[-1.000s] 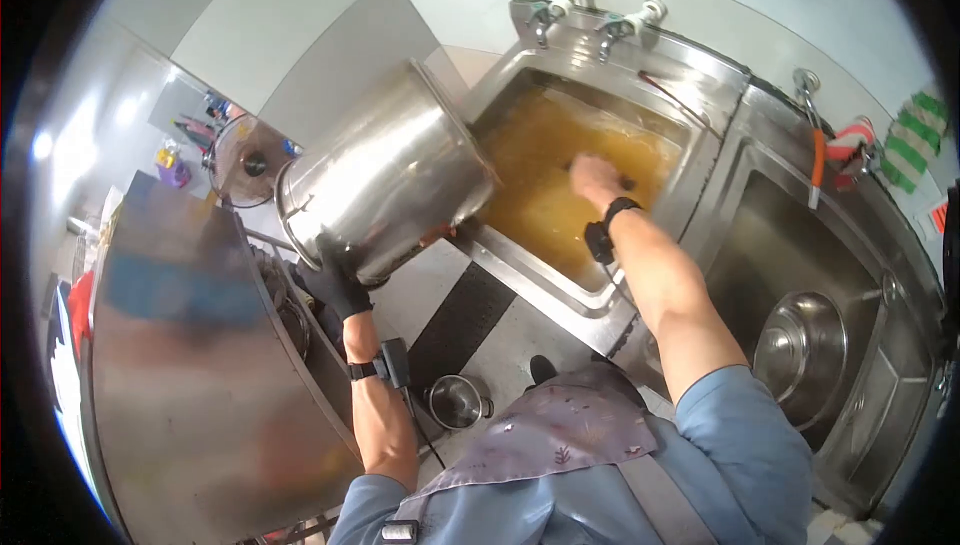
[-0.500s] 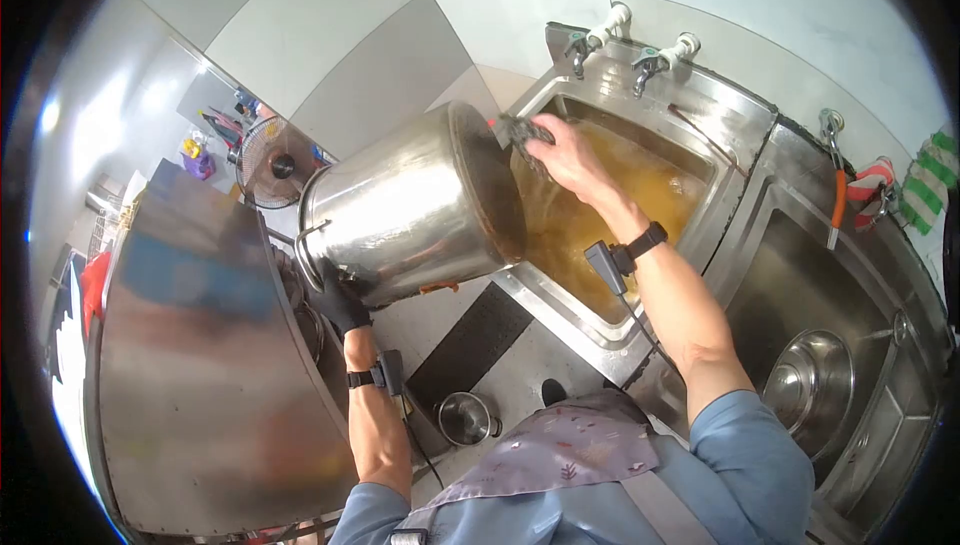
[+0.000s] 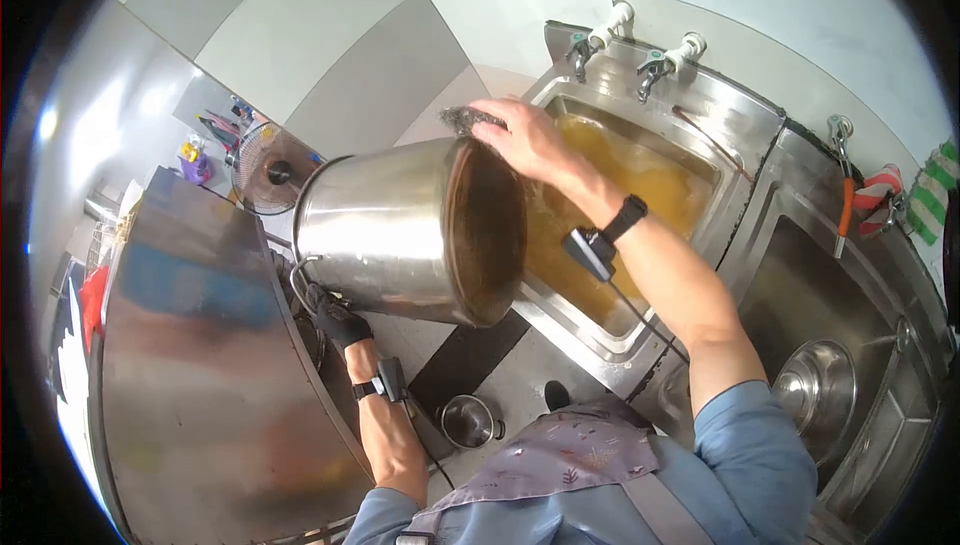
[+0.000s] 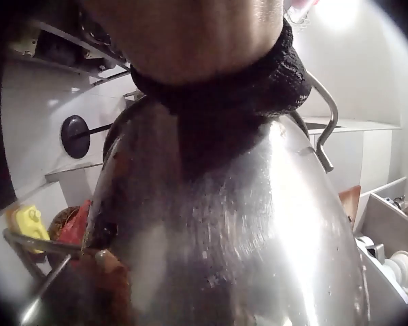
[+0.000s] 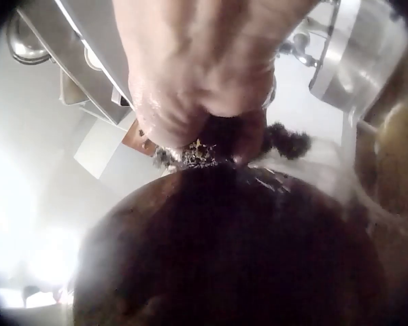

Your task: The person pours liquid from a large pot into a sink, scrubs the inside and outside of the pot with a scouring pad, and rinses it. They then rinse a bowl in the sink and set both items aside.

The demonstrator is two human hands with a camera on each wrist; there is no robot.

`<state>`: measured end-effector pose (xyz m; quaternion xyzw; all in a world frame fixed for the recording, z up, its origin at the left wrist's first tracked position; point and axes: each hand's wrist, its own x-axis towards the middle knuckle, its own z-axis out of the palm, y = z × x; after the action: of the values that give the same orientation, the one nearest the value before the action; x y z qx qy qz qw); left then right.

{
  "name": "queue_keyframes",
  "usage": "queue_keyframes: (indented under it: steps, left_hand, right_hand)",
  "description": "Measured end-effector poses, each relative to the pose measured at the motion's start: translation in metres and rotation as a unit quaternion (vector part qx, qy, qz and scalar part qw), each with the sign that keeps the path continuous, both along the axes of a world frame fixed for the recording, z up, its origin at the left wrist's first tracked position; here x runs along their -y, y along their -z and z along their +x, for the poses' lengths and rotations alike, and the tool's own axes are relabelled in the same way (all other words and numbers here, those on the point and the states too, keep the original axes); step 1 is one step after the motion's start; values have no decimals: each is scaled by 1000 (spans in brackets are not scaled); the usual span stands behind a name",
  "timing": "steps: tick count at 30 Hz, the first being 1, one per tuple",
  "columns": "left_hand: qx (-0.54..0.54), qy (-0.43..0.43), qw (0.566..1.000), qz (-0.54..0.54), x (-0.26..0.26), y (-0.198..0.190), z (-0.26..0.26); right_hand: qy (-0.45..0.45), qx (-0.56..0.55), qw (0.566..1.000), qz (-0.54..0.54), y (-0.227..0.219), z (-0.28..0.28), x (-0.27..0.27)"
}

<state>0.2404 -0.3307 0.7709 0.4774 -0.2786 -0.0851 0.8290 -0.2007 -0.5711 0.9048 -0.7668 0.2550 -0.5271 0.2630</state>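
Observation:
A large steel stockpot [image 3: 385, 230] lies tilted on its side, its dark brown round end [image 3: 487, 235] turned toward the sink. My left hand [image 3: 340, 318], in a black glove, grips the pot from below, by the looped handle [image 3: 302, 285] near its left end. In the left wrist view the black glove [image 4: 224, 88] lies against the shiny pot wall [image 4: 224, 224]. My bare right hand [image 3: 525, 145] holds a dark wire scourer [image 3: 462, 121] at the upper edge of the brown end. The right wrist view shows the scourer [image 5: 197, 156] under curled, wet fingers [image 5: 170, 129].
Behind the pot, a steel sink [image 3: 640, 345] holds murky yellow-brown water [image 3: 610, 185] below two taps [image 3: 655, 70]. A second sink [image 3: 800, 275] contains a steel bowl [image 3: 815, 385]. A small pot [image 3: 468, 421] stands on the floor. Left are a steel cabinet [image 3: 220, 375] and a fan [image 3: 275, 170].
My right hand has come up out of the sink water with the scourer and moved left onto the pot's edge. The pot has turned, showing more of its brown end.

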Motion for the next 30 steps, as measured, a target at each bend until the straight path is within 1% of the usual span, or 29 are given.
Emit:
queue_keyframes:
  steps: [1, 2, 4, 6, 7, 8, 9, 10, 11, 12, 13, 14, 15, 16, 18, 19, 20, 22, 23, 24, 25, 26, 27, 28, 30]
  left_hand:
    - [-1, -10, 1000, 9, 0, -5, -8]
    - [-6, -16, 1000, 19, -2, -8, -14]
    - [-17, -27, 999, 36, 2, -18, -22]
    - [-27, -34, 998, 48, 1, -20, -29]
    - [-31, -35, 997, 54, 2, -20, -32]
    - [-31, -35, 997, 59, 3, -22, -35]
    - [-29, -31, 997, 61, 8, -25, -38]
    - [-28, -28, 997, 62, 12, -27, -40]
    - [-28, -26, 997, 64, 12, -29, -42]
    - [-29, -25, 997, 65, 13, -30, -44]
    - [-26, -25, 997, 65, 14, -32, -44]
    - [-27, -26, 997, 65, 14, -31, -45]
    - [-27, -25, 997, 71, 12, -31, -47]
    - [-26, -26, 996, 76, 10, -30, -48]
    - [-26, -27, 996, 77, 9, -32, -50]
    - [-28, -26, 996, 76, 10, -34, -51]
    - [-27, -25, 997, 74, 10, -35, -51]
    - [-33, -24, 996, 73, 9, -36, -52]
    - [-34, -23, 997, 70, 8, -37, -52]
    - [-33, -21, 997, 71, 8, -38, -53]
    - [-32, -19, 997, 72, 8, -38, -54]
    - [-30, -17, 997, 71, 9, -40, -55]
    - [-28, -14, 997, 68, 10, -42, -56]
    - [-30, -14, 998, 62, 10, -44, -55]
    - [-30, -15, 997, 64, 7, -44, -56]
  right_hand:
    - [-34, 14, 999, 32, 8, 3, 13]
    - [-37, 1, 999, 26, 15, 0, 22]
    - [39, 46, 998, 28, 47, 8, 20]
    - [78, 107, 988, 75, 72, 5, 6]
    - [123, 76, 981, 128, 103, 8, 9]
    - [129, 78, 980, 133, 131, 6, 6]
    - [109, 9, 972, 207, 156, 2, 3]
    - [87, -60, 955, 277, 160, -3, -1]
    - [90, -57, 955, 277, 165, -5, -6]
    - [90, -43, 944, 313, 169, -4, -10]
    - [88, -29, 933, 348, 167, -3, -11]
    - [87, -28, 933, 348, 150, -4, -6]
    - [110, 15, 966, 234, 115, -7, -2]
    - [130, 56, 983, 121, 84, -8, -7]
    - [122, 34, 990, 61, 30, -5, -20]
    - [129, 55, 990, 29, 22, -1, -23]
    - [131, 55, 990, 26, 27, 0, -21]
    - [135, 127, 982, 17, 63, 4, -18]
    - [130, 118, 982, 72, 84, 6, -14]
    - [126, 92, 985, 71, 102, 3, -13]
    - [126, 38, 987, 88, 122, 0, -9]
    - [127, -15, 986, 105, 125, -3, -10]
    - [130, -10, 986, 101, 125, -3, -8]
    - [122, 0, 989, 88, 112, -4, -6]
    - [113, 9, 990, 86, 83, -4, -18]
